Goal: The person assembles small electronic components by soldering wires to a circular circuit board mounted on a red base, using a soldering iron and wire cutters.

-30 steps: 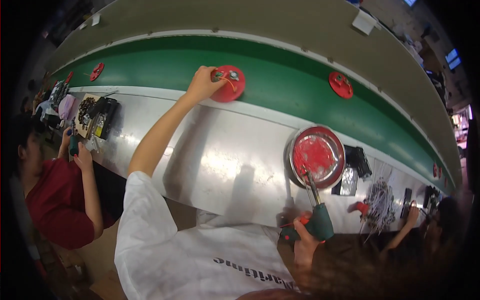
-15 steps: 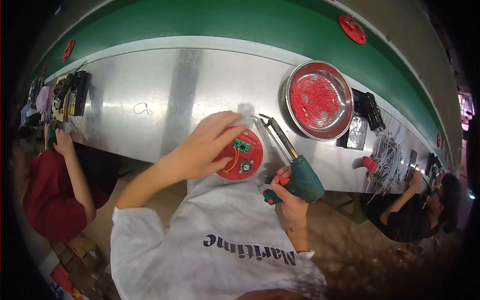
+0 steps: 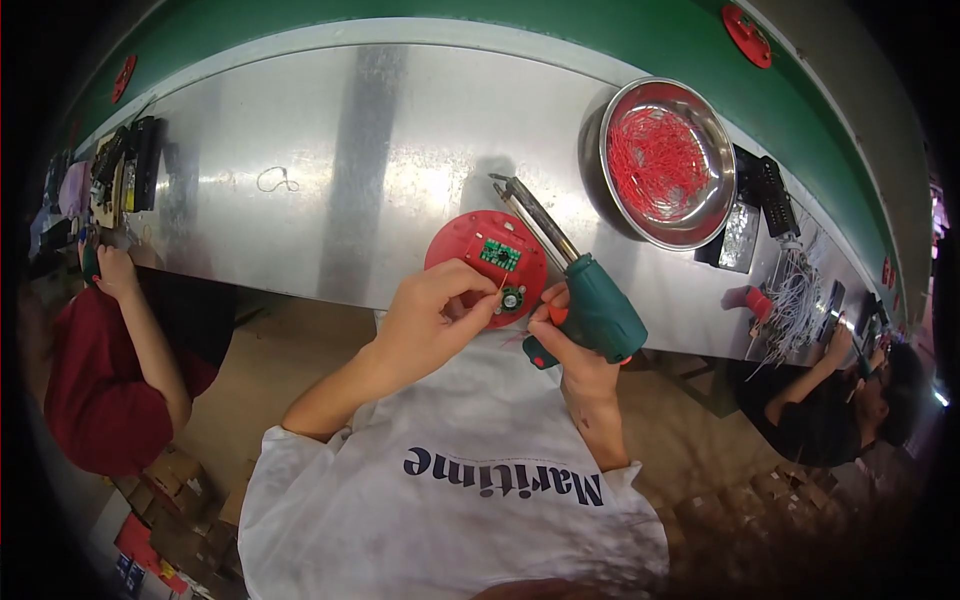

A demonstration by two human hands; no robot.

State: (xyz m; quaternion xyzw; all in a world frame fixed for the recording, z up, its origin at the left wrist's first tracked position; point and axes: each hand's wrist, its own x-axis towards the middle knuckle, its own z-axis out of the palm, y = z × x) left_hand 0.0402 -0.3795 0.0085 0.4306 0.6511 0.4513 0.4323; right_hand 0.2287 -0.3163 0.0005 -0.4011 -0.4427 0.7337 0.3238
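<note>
A round red plastic disc lies at the bench's near edge, with a small green circuit board and a round dark part on it. Over its lower left, my left hand has thumb and forefinger pinched on a thin orange wire. My right hand grips a soldering gun with a dark green body and an orange trigger. Its long metal barrel slants up and left past the disc's right side, the tip beyond the disc's far rim.
A steel bowl of short red wires stands to the right, near black blocks and a bundle of white wires. A thin wire loop lies left. Behind runs a green belt carrying red discs. Co-workers sit on both sides.
My left hand has come down from above the disc and closed on the orange wire. The soldering gun stays in my right hand. The whole view has shifted slightly.
</note>
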